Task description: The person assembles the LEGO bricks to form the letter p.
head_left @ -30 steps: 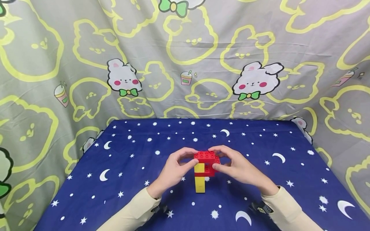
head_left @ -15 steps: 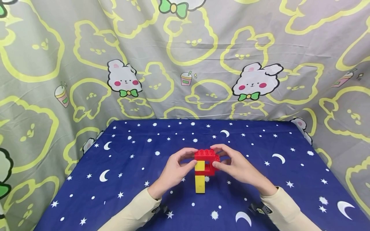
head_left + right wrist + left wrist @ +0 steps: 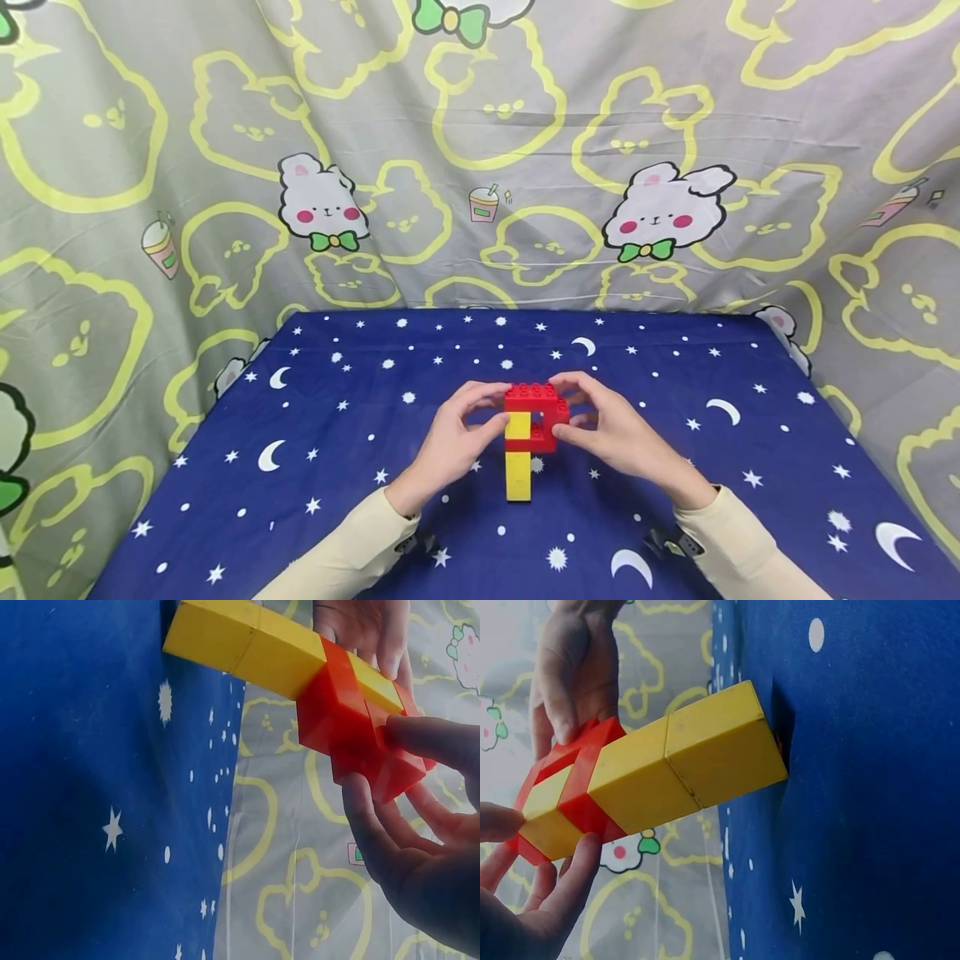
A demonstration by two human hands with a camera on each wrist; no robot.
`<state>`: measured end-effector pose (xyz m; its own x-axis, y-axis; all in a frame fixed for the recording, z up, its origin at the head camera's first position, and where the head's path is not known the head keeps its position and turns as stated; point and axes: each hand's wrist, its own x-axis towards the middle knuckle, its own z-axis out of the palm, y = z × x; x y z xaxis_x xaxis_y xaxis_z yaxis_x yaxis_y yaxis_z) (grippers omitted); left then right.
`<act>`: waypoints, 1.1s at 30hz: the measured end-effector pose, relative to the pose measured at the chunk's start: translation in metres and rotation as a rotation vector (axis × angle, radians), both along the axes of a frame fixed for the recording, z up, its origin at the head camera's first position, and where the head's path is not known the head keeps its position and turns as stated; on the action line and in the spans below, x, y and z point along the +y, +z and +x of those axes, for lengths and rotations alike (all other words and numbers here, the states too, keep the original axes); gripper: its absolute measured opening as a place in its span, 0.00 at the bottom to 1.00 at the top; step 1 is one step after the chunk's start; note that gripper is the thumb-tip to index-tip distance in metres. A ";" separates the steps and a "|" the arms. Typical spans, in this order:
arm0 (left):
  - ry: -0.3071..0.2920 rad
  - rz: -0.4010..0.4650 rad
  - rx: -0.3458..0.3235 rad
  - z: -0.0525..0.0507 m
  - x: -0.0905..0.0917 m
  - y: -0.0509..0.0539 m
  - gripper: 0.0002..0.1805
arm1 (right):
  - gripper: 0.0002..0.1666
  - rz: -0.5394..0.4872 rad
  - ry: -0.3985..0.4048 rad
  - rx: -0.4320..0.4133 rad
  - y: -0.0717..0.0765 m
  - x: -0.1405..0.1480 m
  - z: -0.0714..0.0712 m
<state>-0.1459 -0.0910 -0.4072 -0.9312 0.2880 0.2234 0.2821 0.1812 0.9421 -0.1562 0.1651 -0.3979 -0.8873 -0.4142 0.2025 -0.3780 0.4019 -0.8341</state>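
Observation:
A P-shaped build of toy building bricks (image 3: pixel 518 477) stands near upright at the middle of the table. Stacked yellow bricks (image 3: pixel 656 765) form its stem, and red bricks (image 3: pixel 530 402) make the loop around a small gap, with studs on top. My left hand (image 3: pixel 455 429) pinches the upper left side, its thumb near the upper yellow brick (image 3: pixel 553 814). On the other side, my right hand (image 3: pixel 622 423) grips the red bricks at the loop's right edge (image 3: pixel 356 727) between thumb and fingers. The stem's foot is at the tabletop; whether it touches is hard to tell.
Dark blue cloth (image 3: pixel 360 417) with white stars and moons covers the table. A grey curtain (image 3: pixel 525 267) with yellow outlines and rabbit prints hangs behind the far edge and along both sides. A dark wrist device (image 3: pixel 678 543) shows below the right cuff.
The top of the brick build has tilted up and back slightly, so more of its front shows. Both hands keep their hold and move a little with it.

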 end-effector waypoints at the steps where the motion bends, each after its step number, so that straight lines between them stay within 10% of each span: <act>1: 0.003 -0.001 -0.003 0.000 0.000 0.000 0.23 | 0.38 0.001 0.000 0.008 -0.001 0.000 0.000; 33: -0.008 0.050 -0.073 -0.005 0.003 -0.012 0.32 | 0.35 -0.041 -0.073 0.025 -0.011 -0.002 -0.003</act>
<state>-0.1512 -0.0877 -0.4196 -0.9435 0.2852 0.1690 0.2131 0.1311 0.9682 -0.1594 0.1633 -0.4093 -0.9093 -0.3396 0.2405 -0.3698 0.3945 -0.8412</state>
